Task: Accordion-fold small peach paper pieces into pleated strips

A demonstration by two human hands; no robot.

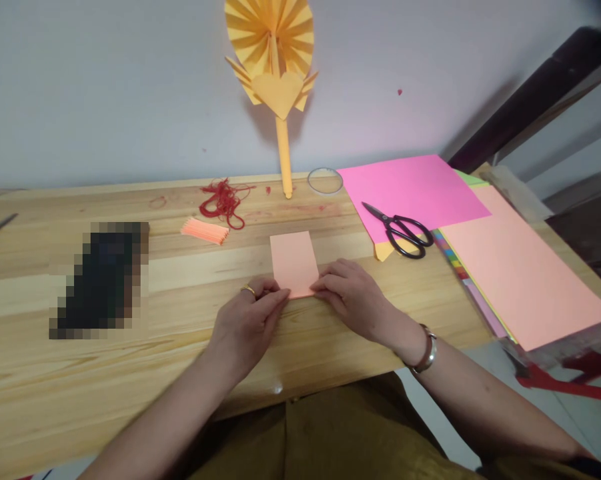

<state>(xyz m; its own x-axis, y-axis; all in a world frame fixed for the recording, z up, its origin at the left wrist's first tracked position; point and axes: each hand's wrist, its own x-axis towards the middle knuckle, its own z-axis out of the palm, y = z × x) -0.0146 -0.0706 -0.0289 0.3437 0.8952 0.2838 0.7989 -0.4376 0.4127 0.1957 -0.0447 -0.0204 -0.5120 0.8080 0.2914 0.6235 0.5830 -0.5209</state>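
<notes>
A small peach sheet of paper lies on the wooden table in front of me. My left hand pinches its near left corner between thumb and fingers; a gold ring is on one finger. At the near right corner, my right hand grips the paper in the same way, with a metal bracelet at the wrist. Along the near edge between my fingertips runs what looks like a narrow fold. Beyond my left hand rests a pleated strip of peach paper.
Black-handled scissors lie on a pink sheet, beside a stack of peach paper. Red string and a clear ring-shaped item are farther back. A yellow paper fan leans on the wall. A blurred-out dark object is left.
</notes>
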